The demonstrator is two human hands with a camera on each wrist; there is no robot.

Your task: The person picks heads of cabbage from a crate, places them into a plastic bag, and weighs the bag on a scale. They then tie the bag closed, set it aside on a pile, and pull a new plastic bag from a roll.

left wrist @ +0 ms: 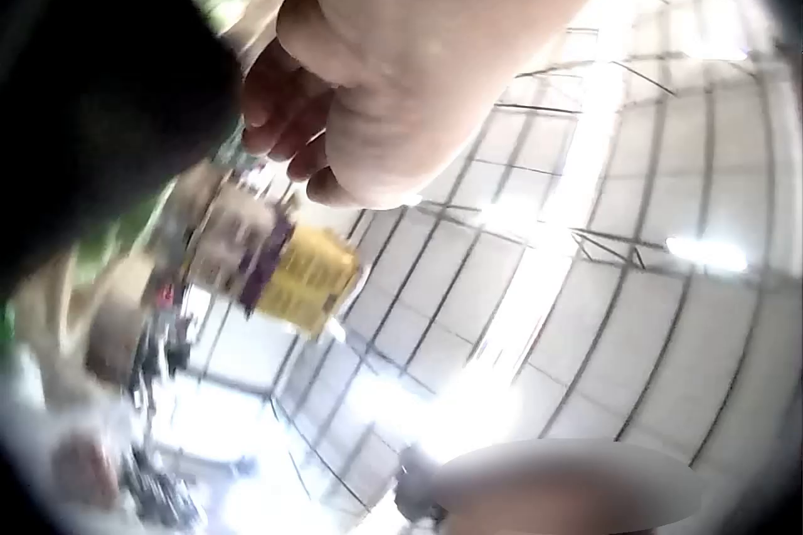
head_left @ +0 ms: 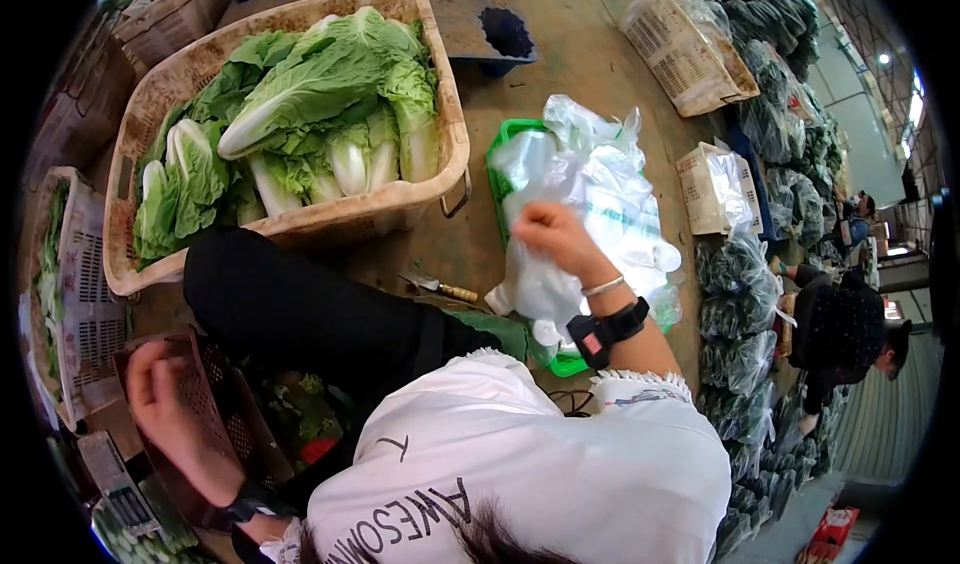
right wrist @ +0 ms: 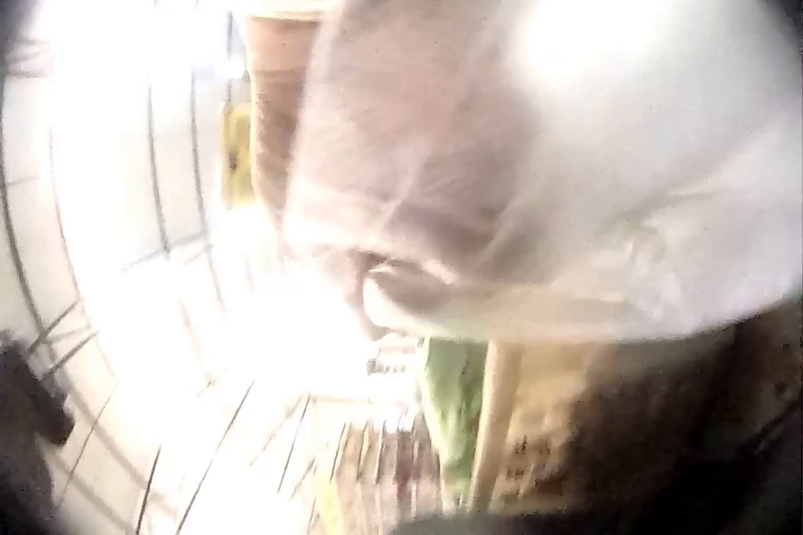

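Observation:
My right hand has its fingers curled and pinches a clear plastic bag, whose film covers the fingers in the right wrist view. Below it more clear plastic bags are heaped in a green crate. Blurred, my left hand hangs over the side of a brown basket, its fingers loosely bent around nothing. Chinese cabbages fill a large dirty cream crate in front of my legs.
A wooden-handled knife lies on the floor between the crates. Further crates of greens and a small scale stand at the left. Bagged vegetables line the right side, where another person bends over.

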